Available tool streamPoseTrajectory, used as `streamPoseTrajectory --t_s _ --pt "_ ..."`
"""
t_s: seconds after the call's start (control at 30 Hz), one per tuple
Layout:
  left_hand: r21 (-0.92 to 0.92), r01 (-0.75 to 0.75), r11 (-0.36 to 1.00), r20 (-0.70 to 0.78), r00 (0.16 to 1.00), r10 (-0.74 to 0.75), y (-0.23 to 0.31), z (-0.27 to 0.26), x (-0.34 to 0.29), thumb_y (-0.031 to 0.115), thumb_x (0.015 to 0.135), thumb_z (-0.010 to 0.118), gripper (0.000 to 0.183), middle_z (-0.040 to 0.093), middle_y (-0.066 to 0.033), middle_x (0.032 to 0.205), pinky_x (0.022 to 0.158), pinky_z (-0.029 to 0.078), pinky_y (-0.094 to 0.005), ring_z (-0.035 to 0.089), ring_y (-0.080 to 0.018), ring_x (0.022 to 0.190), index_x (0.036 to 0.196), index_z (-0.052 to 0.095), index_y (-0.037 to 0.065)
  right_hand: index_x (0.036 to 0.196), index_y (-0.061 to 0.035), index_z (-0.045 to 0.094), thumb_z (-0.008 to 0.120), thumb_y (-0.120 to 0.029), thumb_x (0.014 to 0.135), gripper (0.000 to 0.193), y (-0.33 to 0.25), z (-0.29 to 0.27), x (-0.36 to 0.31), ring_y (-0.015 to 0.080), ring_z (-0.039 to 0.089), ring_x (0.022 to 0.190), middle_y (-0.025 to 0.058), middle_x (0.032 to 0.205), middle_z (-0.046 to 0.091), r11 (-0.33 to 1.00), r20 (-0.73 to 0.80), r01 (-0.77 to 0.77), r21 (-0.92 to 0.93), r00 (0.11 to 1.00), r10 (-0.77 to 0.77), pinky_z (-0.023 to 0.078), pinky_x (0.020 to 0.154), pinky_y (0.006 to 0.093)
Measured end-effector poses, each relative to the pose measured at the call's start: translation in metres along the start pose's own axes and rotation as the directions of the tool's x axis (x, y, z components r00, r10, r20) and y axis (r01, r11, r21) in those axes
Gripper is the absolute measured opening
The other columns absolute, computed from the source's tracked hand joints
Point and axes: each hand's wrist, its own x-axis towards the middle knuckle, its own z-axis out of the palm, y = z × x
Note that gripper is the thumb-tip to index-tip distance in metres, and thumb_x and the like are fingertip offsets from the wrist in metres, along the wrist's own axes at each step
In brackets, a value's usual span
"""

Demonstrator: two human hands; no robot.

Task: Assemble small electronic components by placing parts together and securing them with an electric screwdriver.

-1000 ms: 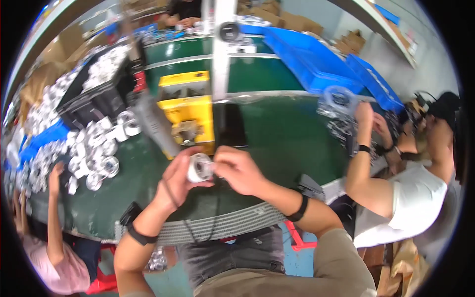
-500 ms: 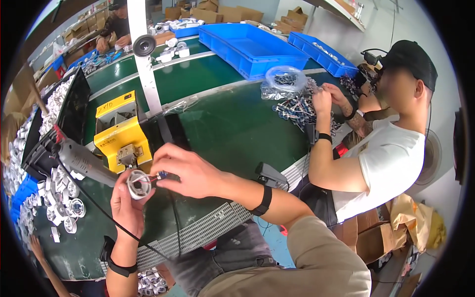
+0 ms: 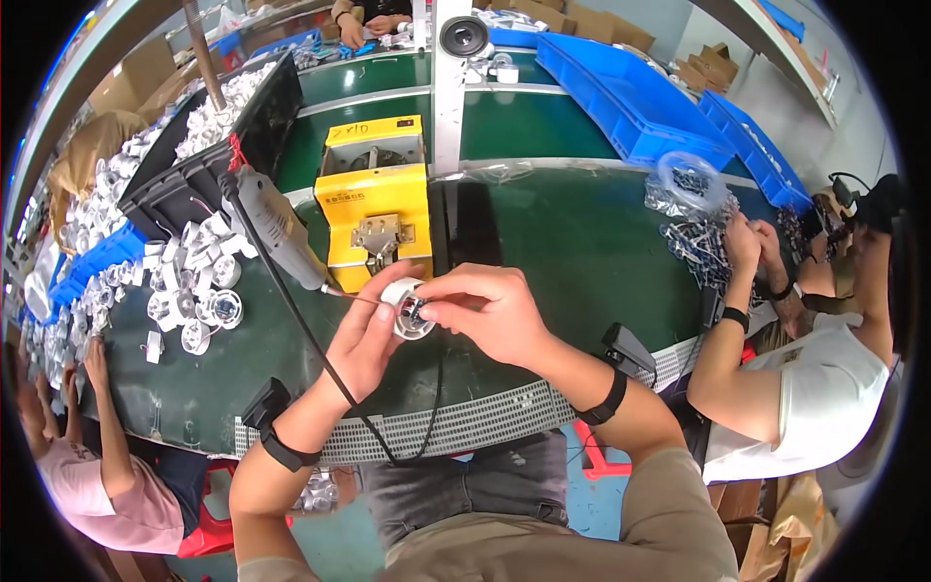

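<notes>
My left hand (image 3: 361, 351) is closed around a small white round plastic housing (image 3: 415, 330), its open side turned toward me. The thumb and forefinger of my right hand (image 3: 493, 312) pinch a tiny circuit board (image 3: 414, 307) at the housing's mouth. Thin red wires beside the board are partly hidden by my fingers. Just left of my hands is a grey electric screwdriver (image 3: 279, 231) with a black cord, its tip near my left fingers. Behind the housing stands a yellow machine (image 3: 373, 209) with a metal fixture on its front.
White housings (image 3: 194, 286) lie heaped on the green table at left, before a black crate (image 3: 165, 199) of white parts. A white post (image 3: 449, 107) rises behind the machine. Blue trays (image 3: 621, 92) stand at back right. Co-workers sit on both sides; the right one handles wired boards (image 3: 700, 242).
My view has swung left, so the table's contents appear farther right. The circuit board in my right fingers has moved from beside the housing into its mouth.
</notes>
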Motion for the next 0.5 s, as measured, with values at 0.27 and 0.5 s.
streamPoseTrajectory --t_s 0.27,0.5 --pt "0.019 0.031 0.999 0.019 0.999 -0.031 -0.003 0.004 0.0 0.035 0.103 0.035 0.055 0.042 -0.0089 0.139 0.102 0.038 -0.0314 0.045 -0.0174 0.122 0.15 0.017 0.014 0.09 -0.0045 0.072 0.077 -0.001 0.072 0.019 0.011 0.005 -0.003 0.0147 0.064 0.073 0.0067 0.083 0.068 0.926 -0.067 0.238 -0.293 0.961 -0.269 0.051 0.063 0.0258" --pt "0.233 -0.095 0.968 0.164 0.985 0.057 -0.01 -0.005 0.001 0.042 0.102 0.03 0.065 0.038 -0.0112 0.14 0.102 0.035 -0.0318 0.042 -0.02 0.124 0.152 0.002 0.01 0.094 -0.0023 0.07 0.078 -0.001 0.071 0.024 0.004 0.016 -0.002 0.0171 0.064 0.084 0.0098 0.095 0.065 0.953 -0.205 0.194 -0.231 0.948 -0.242 0.054 0.07 0.0276"
